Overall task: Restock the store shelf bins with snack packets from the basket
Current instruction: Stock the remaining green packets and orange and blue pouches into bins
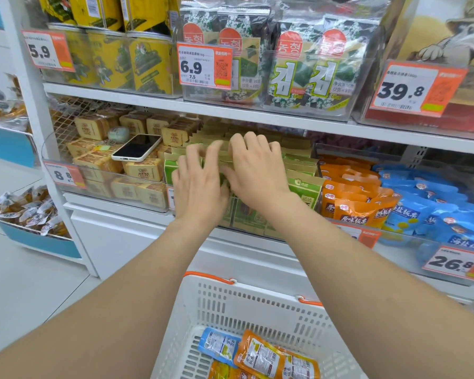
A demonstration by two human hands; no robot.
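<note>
On the store shelf (257,116), pressing upright green packets (303,170) with left hand (200,187) and right hand (257,170), fingers (193,155) spread, grasping nothing, basket (257,305) straight below.

White shelving unit (257,117), with a white upright post (39,110) at its left end. Diamond mesh back panel (66,110) behind the lower left bay. Pale tiled floor (17,291), joints visible. Blue-and-white display stand (36,240) at left. Lighting bright, even.

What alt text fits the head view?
The left hand and right hand rest on shelved green packets. Below, a white basket holds orange packets and a blue packet; a phone lies on tan packets to the left.
</note>
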